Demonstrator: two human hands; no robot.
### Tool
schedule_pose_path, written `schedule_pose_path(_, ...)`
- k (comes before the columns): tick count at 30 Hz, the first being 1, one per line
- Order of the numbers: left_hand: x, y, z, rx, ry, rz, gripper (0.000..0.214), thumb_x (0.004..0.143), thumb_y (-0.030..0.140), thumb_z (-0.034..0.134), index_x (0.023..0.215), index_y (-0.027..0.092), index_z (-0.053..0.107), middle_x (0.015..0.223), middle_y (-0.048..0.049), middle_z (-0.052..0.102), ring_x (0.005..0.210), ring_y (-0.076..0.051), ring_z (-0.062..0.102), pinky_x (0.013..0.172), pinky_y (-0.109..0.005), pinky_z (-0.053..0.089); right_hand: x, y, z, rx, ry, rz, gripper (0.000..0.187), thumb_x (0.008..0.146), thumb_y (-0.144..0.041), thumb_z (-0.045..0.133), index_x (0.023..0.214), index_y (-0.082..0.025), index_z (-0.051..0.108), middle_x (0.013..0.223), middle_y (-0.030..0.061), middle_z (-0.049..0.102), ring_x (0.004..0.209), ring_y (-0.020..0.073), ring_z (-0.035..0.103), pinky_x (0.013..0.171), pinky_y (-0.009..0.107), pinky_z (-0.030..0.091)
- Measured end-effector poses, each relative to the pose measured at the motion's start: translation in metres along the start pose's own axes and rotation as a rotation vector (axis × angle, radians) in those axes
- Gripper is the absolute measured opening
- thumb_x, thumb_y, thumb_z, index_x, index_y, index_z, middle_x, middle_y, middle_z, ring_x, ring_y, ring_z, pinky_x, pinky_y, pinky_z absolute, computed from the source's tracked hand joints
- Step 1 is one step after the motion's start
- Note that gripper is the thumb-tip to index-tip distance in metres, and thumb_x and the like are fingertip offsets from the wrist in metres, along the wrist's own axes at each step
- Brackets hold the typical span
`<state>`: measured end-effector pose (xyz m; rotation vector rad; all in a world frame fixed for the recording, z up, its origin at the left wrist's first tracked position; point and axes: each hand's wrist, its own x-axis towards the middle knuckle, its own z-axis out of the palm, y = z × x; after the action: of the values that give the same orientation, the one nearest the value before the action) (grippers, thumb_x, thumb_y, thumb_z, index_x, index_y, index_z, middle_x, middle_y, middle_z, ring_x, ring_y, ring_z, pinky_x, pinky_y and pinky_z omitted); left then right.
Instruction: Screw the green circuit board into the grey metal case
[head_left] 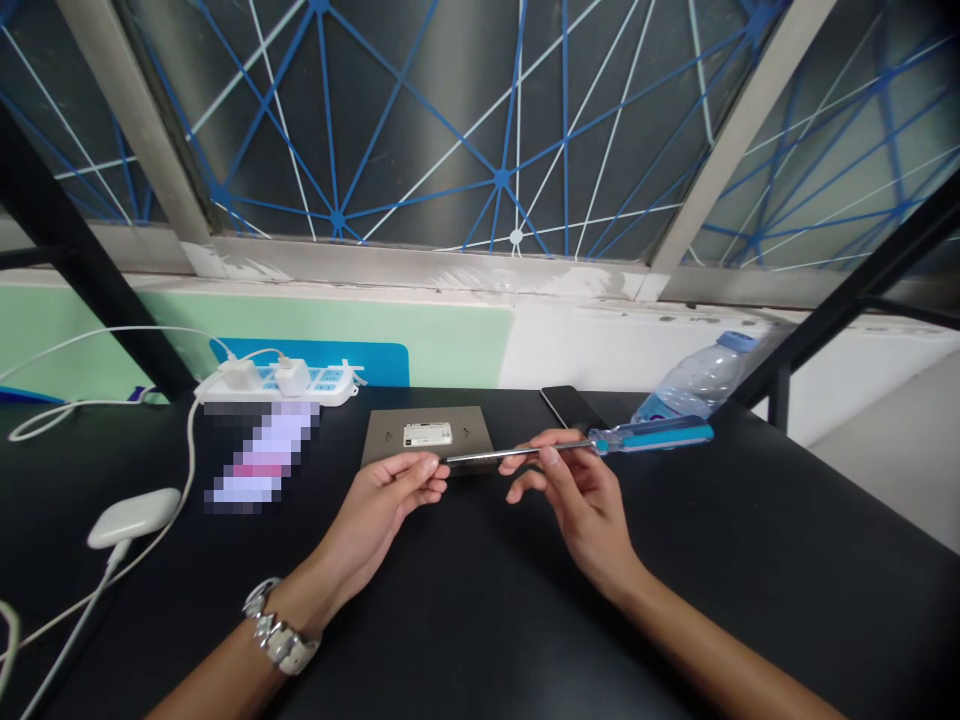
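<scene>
A screwdriver with a clear and blue handle is held level above the black table, its handle end to the right. My left hand pinches the dark tip of its metal shaft between thumb and fingers. Near the handle, my right hand grips the shaft with thumb and fingers, the lower fingers curled loosely. Behind the shaft lies a flat grey-brown box with a white label and two small dark marks. Its near edge is partly hidden by my left hand.
At the back left, a white power strip carries plugs and white cables. A white rounded charger sits at the left on the black table. Behind my right hand are a black phone and a plastic bottle leaning near a black metal frame.
</scene>
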<state>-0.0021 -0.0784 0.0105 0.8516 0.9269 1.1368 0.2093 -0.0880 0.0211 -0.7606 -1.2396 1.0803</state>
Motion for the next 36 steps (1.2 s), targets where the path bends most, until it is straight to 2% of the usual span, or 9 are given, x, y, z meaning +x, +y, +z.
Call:
schedule_pose_path(7,-0.001,-0.003,0.000,0.005,-0.033,0.007,0.024,0.078,0.034,0.077,0.089,0.013,0.074,0.092,-0.0093,0.073,0.084,-0.015,0.063,0.081,-0.026,0.051,0.001,-0.001,0.001,-0.059,-0.022,-0.068,0.010,0.098,-0.028,0.052,0.099,-0.022,0.059,0.087,0.0044,0.067,0.073,0.0183,0.066,0.065,0.036,0.055)
schedule_pose_path(11,0.001,0.000,0.000,0.158,-0.061,0.057,0.025,0.080,0.036,0.074,0.091,0.014,0.074,0.092,-0.0100,0.074,0.081,-0.016,0.065,0.080,-0.030,0.052,0.013,-0.014,0.001,-0.136,-0.058,-0.143,0.010,0.099,-0.029,0.049,0.095,-0.022,0.054,0.080,0.0019,0.064,0.069,0.0161,0.063,0.064,0.034,0.053)
schedule_pose_path(14,0.008,0.008,0.002,0.422,-0.116,0.220,0.024,0.083,0.037,0.069,0.094,0.016,0.074,0.093,-0.0102,0.074,0.084,-0.020,0.067,0.081,-0.034,0.052,0.032,-0.033,0.004,-0.334,-0.139,-0.156,0.014,0.099,-0.033,0.048,0.093,-0.021,0.052,0.074,0.0008,0.062,0.066,0.0149,0.061,0.062,0.031,0.051)
schedule_pose_path(17,0.018,0.022,0.011,0.689,-0.146,0.442,0.023,0.082,0.034,0.070,0.100,0.020,0.074,0.101,-0.0082,0.073,0.090,-0.023,0.067,0.084,-0.034,0.051,0.055,-0.053,0.012,-0.653,-0.286,-0.143,0.019,0.099,-0.034,0.046,0.089,-0.020,0.053,0.073,0.0021,0.063,0.064,0.0149,0.060,0.060,0.029,0.047)
schedule_pose_path(19,0.026,0.029,0.018,0.777,-0.185,0.544,0.020,0.081,0.033,0.070,0.096,0.020,0.073,0.096,-0.0067,0.073,0.085,-0.022,0.066,0.079,-0.032,0.050,0.068,-0.060,0.020,-0.810,-0.342,-0.166,0.019,0.098,-0.033,0.045,0.086,-0.019,0.052,0.068,0.0012,0.062,0.060,0.0145,0.058,0.058,0.028,0.043)
schedule_pose_path(20,0.030,0.030,0.021,0.786,-0.212,0.560,0.016,0.084,0.032,0.067,0.090,0.019,0.073,0.087,-0.0053,0.073,0.079,-0.020,0.065,0.075,-0.031,0.050,0.074,-0.062,0.024,-0.861,-0.367,-0.189,0.019,0.098,-0.032,0.045,0.084,-0.019,0.052,0.068,0.0011,0.062,0.060,0.0145,0.058,0.058,0.028,0.042)
schedule_pose_path(22,0.037,0.028,0.024,0.787,-0.243,0.565,0.016,0.085,0.031,0.064,0.083,0.017,0.072,0.076,-0.0037,0.071,0.073,-0.019,0.064,0.070,-0.028,0.049,0.081,-0.060,0.030,-0.927,-0.402,-0.226,0.020,0.097,-0.030,0.045,0.080,-0.020,0.050,0.066,0.0005,0.061,0.058,0.0143,0.057,0.057,0.027,0.039)
schedule_pose_path(28,0.043,0.007,0.014,0.760,-0.132,0.521,0.020,0.086,0.035,0.064,0.089,0.018,0.073,0.084,-0.0057,0.073,0.079,-0.022,0.066,0.074,-0.030,0.049,0.081,-0.042,0.032,-0.969,-0.419,-0.217,0.019,0.097,-0.028,0.044,0.083,-0.019,0.053,0.066,0.0013,0.063,0.055,0.0142,0.057,0.055,0.026,0.036)
schedule_pose_path(36,0.045,0.000,0.011,0.832,-0.117,0.570,0.019,0.088,0.032,0.061,0.086,0.018,0.072,0.078,-0.0043,0.072,0.071,-0.020,0.064,0.068,-0.028,0.046,0.080,-0.034,0.031,-1.030,-0.406,-0.235,0.021,0.096,-0.030,0.046,0.079,-0.019,0.052,0.062,0.0000,0.058,0.051,0.0126,0.050,0.053,0.027,0.032)
